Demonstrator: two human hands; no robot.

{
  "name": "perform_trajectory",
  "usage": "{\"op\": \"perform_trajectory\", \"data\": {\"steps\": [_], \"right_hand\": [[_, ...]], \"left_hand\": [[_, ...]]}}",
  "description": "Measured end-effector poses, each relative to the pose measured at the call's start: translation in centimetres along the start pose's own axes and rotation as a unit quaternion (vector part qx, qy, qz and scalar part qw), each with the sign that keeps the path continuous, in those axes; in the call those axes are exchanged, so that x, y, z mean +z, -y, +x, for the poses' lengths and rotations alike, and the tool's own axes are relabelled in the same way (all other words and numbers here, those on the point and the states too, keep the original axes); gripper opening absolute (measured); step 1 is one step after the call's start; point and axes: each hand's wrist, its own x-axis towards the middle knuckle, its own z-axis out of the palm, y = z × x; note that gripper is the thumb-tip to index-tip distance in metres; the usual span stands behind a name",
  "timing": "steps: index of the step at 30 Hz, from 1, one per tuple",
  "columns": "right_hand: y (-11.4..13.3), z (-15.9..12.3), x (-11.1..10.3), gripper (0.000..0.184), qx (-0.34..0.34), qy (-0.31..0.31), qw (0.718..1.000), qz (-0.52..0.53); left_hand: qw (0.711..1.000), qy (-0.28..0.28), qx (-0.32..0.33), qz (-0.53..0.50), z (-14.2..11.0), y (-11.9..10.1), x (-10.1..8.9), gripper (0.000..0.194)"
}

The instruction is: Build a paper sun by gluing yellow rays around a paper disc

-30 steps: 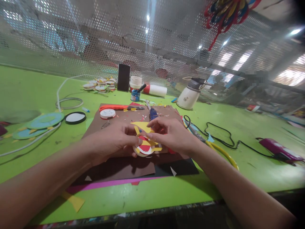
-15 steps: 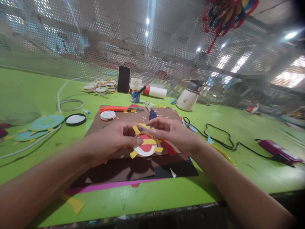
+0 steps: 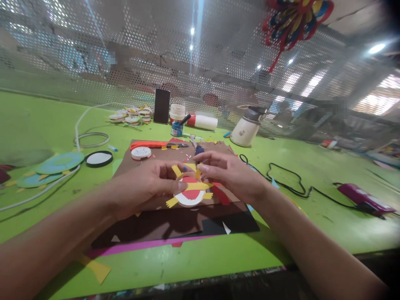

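Our left fingers (image 3: 172, 186) clamp the red-and-white disc (image 3: 191, 194), best kept steady; just beyond them, our right hand (image 3: 230, 170) touches a yellow tab (image 3: 198, 173), pinch unclear!

A green table (image 3: 337, 233) spans the lower view, glossy, with a pale sheen at the right. Its near edge (image 3: 243, 275) is dark and flecked with colour; the space below is too dark to read. Behind the table stands a grey mesh (image 3: 140, 50), pierced with small holes; bluish patches show through it at the left. 2 small lights (image 3: 192, 31) shine near the upper middle, 1 above the other, beneath pale streaks, and 2 more (image 3: 259, 66) glow to their right. A brighter lamp (image 3: 377, 48) glares at the upper right, above blurred white openings (image 3: 379, 93). A red, blue and yellow ornament (image 3: 300, 18) hangs overhead.
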Motion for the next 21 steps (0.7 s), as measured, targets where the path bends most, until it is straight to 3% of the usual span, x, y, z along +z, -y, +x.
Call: {"op": "perform_trajectory", "data": {"steps": [2,5,8,15,21], "right_hand": [[0.2,0.0,0.0,0.031,-0.055,-0.067,0.994,-0.068],[0.8,-0.6,0.2,0.024,-0.183,-0.155,0.952,-0.19],[1.4,-1.3,0.6,0.007,-0.266,-0.156,0.903,-0.298],[0.7,-1.2,0.9,0.015,-0.257,-0.087,0.854,-0.445],[0.4,-0.9,1.2,0.015,-0.251,-0.084,0.848,-0.46]], "left_hand": [[1.0,-0.002,0.002,-0.026,0.1,0.0,0.1,0.031],[0.998,0.003,0.007,-0.057,0.4,0.0,0.3,0.024],[0.998,-0.002,0.01,-0.055,0.5,0.1,0.4,0.021],[0.999,-0.011,-0.001,-0.031,0.8,0.8,0.4,0.025],[0.999,0.021,0.024,0.002,0.9,1.1,0.3,0.016]]}}
